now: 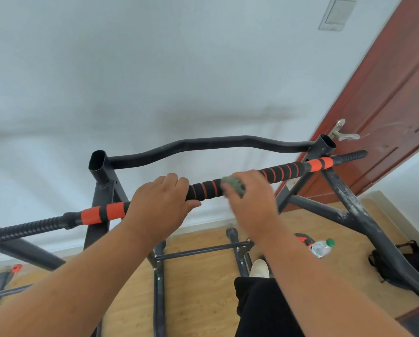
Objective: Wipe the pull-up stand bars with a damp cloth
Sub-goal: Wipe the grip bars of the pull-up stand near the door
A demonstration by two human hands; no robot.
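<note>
The pull-up bar [286, 170], wrapped in black and orange foam, runs slantwise across the middle of the view, on a black steel stand. My left hand [160, 203] grips the bar left of centre, fingers curled over the top. My right hand [249, 200] is closed on a small grey-green cloth [234, 184] pressed against the foam just right of centre; most of the cloth is hidden under the fingers. A curved black rear bar [203, 144] joins the two open-topped uprights behind.
A white wall stands close behind the stand. A red-brown door [385, 113] with a metal handle is at the right. On the wooden floor lie a plastic water bottle [321, 248], a black bag [402, 261] and the stand's base tubes. My white shoe [259, 267] is below.
</note>
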